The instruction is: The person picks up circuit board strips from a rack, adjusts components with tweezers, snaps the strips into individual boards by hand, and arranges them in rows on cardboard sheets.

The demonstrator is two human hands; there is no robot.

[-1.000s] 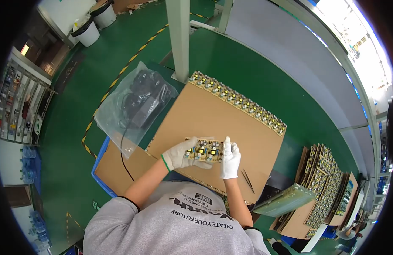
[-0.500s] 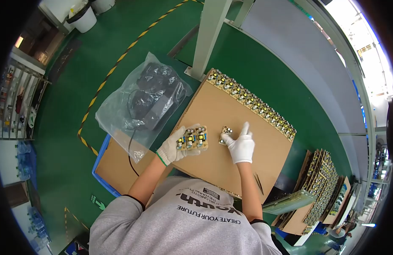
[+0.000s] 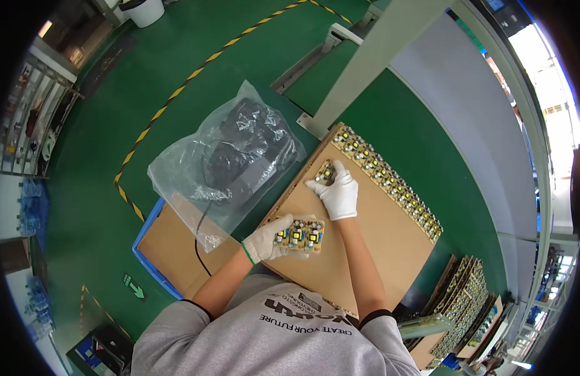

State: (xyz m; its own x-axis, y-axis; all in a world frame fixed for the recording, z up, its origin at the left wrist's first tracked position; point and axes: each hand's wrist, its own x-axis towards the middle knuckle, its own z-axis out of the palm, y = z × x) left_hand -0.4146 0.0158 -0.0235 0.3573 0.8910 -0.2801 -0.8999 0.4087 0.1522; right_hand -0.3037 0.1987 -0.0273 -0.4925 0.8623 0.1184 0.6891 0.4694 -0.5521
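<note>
My left hand (image 3: 271, 241), in a white glove with a green cuff, grips a panel of circuit boards (image 3: 297, 236) above the near left edge of the cardboard sheet (image 3: 390, 232). The panel shows several yellow-topped parts. My right hand (image 3: 340, 193), also gloved in white, pinches a single small circuit board (image 3: 325, 172) near the sheet's upper left edge. Along the far edge of the cardboard runs a row of similar circuit boards (image 3: 390, 178), just beyond my right hand.
A clear plastic bag (image 3: 230, 156) with dark items lies left of the cardboard. Below it is a blue-rimmed bin (image 3: 149, 229) with cardboard inside. A metal post (image 3: 378, 62) rises behind the sheet. Stacked board-covered sheets (image 3: 462, 307) stand at lower right.
My right hand has moved up and left across the cardboard with the small board. My left hand still holds the panel, slightly lower and further right in view. The camera view has shifted.
</note>
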